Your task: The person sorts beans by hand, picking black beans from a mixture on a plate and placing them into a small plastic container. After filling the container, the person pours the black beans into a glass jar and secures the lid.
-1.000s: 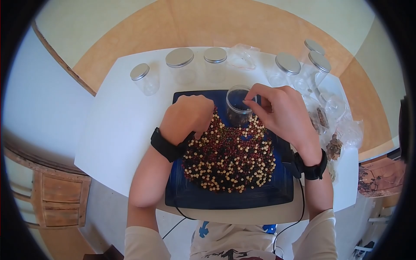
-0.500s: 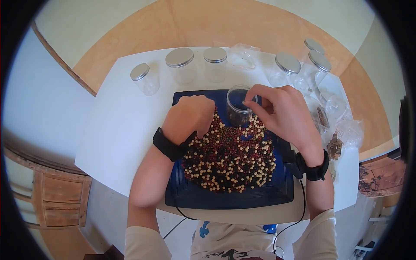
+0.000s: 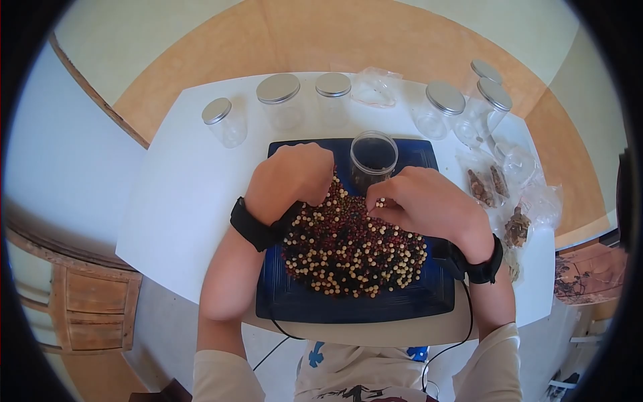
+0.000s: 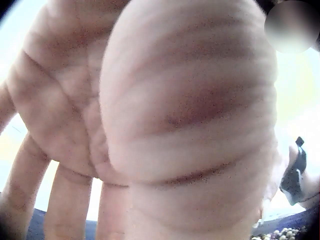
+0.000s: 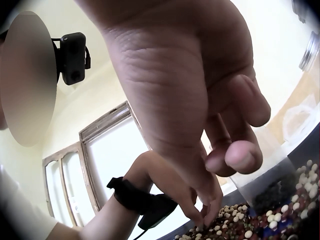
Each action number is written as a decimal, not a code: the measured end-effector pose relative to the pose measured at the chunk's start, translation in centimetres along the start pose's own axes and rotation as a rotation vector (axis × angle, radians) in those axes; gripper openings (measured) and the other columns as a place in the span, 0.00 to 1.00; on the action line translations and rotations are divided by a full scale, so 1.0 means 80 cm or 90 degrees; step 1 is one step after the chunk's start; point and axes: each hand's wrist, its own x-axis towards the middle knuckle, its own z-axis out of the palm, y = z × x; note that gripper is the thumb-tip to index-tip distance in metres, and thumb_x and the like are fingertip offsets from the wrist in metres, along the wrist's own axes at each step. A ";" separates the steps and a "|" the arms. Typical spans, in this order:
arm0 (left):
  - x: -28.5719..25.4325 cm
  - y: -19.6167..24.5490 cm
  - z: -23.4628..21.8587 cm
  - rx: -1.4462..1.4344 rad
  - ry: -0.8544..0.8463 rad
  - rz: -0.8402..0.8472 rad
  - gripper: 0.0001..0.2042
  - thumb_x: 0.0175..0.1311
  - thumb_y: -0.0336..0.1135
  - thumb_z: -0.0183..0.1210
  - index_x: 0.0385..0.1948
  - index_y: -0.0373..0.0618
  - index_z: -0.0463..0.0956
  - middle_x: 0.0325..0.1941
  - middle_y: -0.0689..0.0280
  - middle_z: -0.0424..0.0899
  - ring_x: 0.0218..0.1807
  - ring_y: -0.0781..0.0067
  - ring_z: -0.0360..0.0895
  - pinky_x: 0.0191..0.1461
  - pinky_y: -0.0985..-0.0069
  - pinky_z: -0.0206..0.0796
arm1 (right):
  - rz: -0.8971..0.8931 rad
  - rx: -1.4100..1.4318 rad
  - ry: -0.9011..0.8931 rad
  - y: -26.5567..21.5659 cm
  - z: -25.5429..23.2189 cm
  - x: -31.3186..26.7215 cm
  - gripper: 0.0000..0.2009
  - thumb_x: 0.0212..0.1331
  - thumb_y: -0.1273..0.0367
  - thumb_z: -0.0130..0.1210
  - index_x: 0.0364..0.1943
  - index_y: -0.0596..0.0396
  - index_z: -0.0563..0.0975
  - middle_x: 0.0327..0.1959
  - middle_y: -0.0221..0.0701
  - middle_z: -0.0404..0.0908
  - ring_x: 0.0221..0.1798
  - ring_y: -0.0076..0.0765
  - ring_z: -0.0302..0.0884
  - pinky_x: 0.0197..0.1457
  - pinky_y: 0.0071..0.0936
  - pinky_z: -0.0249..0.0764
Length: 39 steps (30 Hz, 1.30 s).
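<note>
Mixed cream, red and dark beans lie heaped on a blue tray. The right hand is low over the heap, thumb and index finger close together; I cannot tell whether they pinch a bean. The left hand reaches down at the heap's left side, its grip hidden. Just beyond the heap, an uncapped clear jar with dark contents stands upright on the tray. Lidded jars and plastic bags sit around it on the white tabletop.
</note>
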 end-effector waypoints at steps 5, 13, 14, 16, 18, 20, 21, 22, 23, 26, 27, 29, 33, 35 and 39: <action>-0.002 -0.009 -0.012 -0.091 -0.008 0.064 0.04 0.57 0.32 0.66 0.31 0.46 0.85 0.36 0.56 0.87 0.42 0.47 0.86 0.43 0.58 0.78 | 0.051 -0.066 -0.061 0.002 0.011 0.002 0.04 0.63 0.69 0.65 0.40 0.47 0.87 0.31 0.35 0.89 0.41 0.49 0.88 0.45 0.45 0.81; -0.002 -0.011 -0.060 -0.171 0.193 0.179 0.06 0.54 0.28 0.68 0.32 0.41 0.83 0.32 0.64 0.89 0.32 0.65 0.85 0.37 0.68 0.75 | 0.074 -0.107 -0.074 0.008 0.025 0.003 0.06 0.62 0.70 0.65 0.42 0.47 0.86 0.33 0.35 0.89 0.43 0.50 0.88 0.47 0.45 0.82; -0.003 -0.009 -0.064 -0.191 0.245 0.200 0.06 0.56 0.27 0.68 0.33 0.41 0.82 0.32 0.65 0.88 0.32 0.67 0.84 0.37 0.69 0.74 | 0.061 -0.111 -0.047 0.011 0.027 0.002 0.07 0.61 0.70 0.66 0.42 0.47 0.86 0.34 0.35 0.89 0.43 0.50 0.88 0.47 0.45 0.82; -0.009 0.005 -0.076 -0.217 0.270 0.197 0.06 0.56 0.27 0.68 0.34 0.41 0.82 0.33 0.65 0.88 0.32 0.67 0.83 0.37 0.69 0.74 | 0.066 -0.115 -0.044 0.012 0.030 0.002 0.07 0.61 0.70 0.66 0.42 0.47 0.86 0.34 0.35 0.89 0.43 0.50 0.88 0.47 0.45 0.82; -0.006 0.016 -0.076 -0.243 0.296 0.193 0.06 0.57 0.26 0.69 0.34 0.41 0.81 0.33 0.65 0.87 0.31 0.67 0.82 0.38 0.69 0.74 | 0.071 -0.119 -0.041 0.013 0.033 0.003 0.07 0.61 0.70 0.66 0.42 0.47 0.86 0.34 0.35 0.89 0.43 0.50 0.88 0.47 0.46 0.82; 0.001 0.021 -0.068 -0.231 0.416 0.294 0.07 0.57 0.26 0.69 0.34 0.41 0.81 0.33 0.64 0.87 0.31 0.66 0.81 0.40 0.69 0.73 | 0.071 -0.127 -0.053 0.014 0.036 0.003 0.07 0.61 0.70 0.66 0.42 0.47 0.86 0.33 0.35 0.89 0.43 0.50 0.88 0.47 0.46 0.82; 0.005 0.023 -0.064 -0.231 0.418 0.293 0.07 0.57 0.26 0.69 0.34 0.41 0.81 0.33 0.64 0.87 0.31 0.66 0.81 0.40 0.69 0.73 | 0.069 -0.127 -0.054 0.015 0.037 0.004 0.07 0.61 0.70 0.66 0.42 0.47 0.86 0.33 0.35 0.89 0.43 0.50 0.88 0.47 0.46 0.82; 0.009 0.025 -0.061 -0.228 0.425 0.307 0.07 0.58 0.27 0.70 0.34 0.42 0.81 0.34 0.64 0.86 0.32 0.65 0.81 0.41 0.69 0.73 | 0.074 -0.129 -0.060 0.015 0.037 0.004 0.06 0.61 0.70 0.65 0.42 0.47 0.86 0.33 0.36 0.88 0.42 0.50 0.88 0.47 0.46 0.82; 0.011 0.026 -0.059 -0.224 0.433 0.321 0.07 0.58 0.27 0.71 0.35 0.42 0.81 0.35 0.64 0.86 0.33 0.64 0.80 0.42 0.69 0.73 | 0.080 -0.130 -0.066 0.015 0.038 0.005 0.06 0.61 0.70 0.65 0.41 0.47 0.85 0.32 0.36 0.88 0.42 0.50 0.88 0.47 0.46 0.82; 0.011 0.030 -0.056 -0.197 0.446 0.305 0.08 0.59 0.29 0.71 0.35 0.42 0.80 0.36 0.64 0.86 0.34 0.63 0.79 0.43 0.69 0.73 | 0.105 -0.159 -0.091 0.012 0.036 0.008 0.04 0.62 0.70 0.64 0.40 0.48 0.85 0.31 0.36 0.88 0.40 0.50 0.88 0.46 0.46 0.82; 0.010 0.030 -0.056 -0.197 0.446 0.305 0.08 0.59 0.29 0.71 0.35 0.42 0.80 0.36 0.64 0.86 0.34 0.63 0.79 0.43 0.69 0.73 | 0.105 -0.159 -0.090 0.013 0.037 0.007 0.04 0.62 0.70 0.64 0.40 0.48 0.85 0.31 0.36 0.88 0.40 0.50 0.88 0.46 0.46 0.82; 0.008 0.032 -0.058 -0.211 0.450 0.301 0.08 0.60 0.29 0.71 0.36 0.42 0.81 0.37 0.63 0.86 0.35 0.63 0.80 0.43 0.69 0.74 | 0.089 -0.161 -0.064 0.016 0.039 0.004 0.03 0.62 0.70 0.64 0.38 0.50 0.84 0.30 0.35 0.88 0.39 0.50 0.88 0.45 0.46 0.82; 0.006 0.028 -0.059 -0.206 0.468 0.294 0.07 0.61 0.30 0.71 0.37 0.42 0.81 0.36 0.63 0.87 0.34 0.63 0.81 0.43 0.68 0.75 | 0.064 -0.100 -0.033 0.015 0.029 0.001 0.04 0.61 0.69 0.64 0.38 0.50 0.84 0.29 0.36 0.88 0.38 0.51 0.88 0.44 0.45 0.82; 0.003 0.025 -0.060 -0.213 0.428 0.246 0.07 0.62 0.30 0.70 0.37 0.42 0.82 0.35 0.63 0.87 0.32 0.64 0.81 0.41 0.68 0.75 | 0.057 -0.061 -0.026 0.010 0.020 0.002 0.04 0.61 0.69 0.65 0.38 0.50 0.83 0.30 0.36 0.88 0.38 0.50 0.88 0.43 0.44 0.81; 0.000 0.014 -0.060 -0.199 0.405 0.215 0.06 0.61 0.30 0.70 0.36 0.43 0.83 0.34 0.64 0.88 0.32 0.64 0.83 0.40 0.67 0.76 | -0.007 -0.015 0.021 0.000 0.000 0.002 0.04 0.62 0.68 0.65 0.38 0.50 0.83 0.26 0.36 0.86 0.35 0.50 0.87 0.38 0.43 0.78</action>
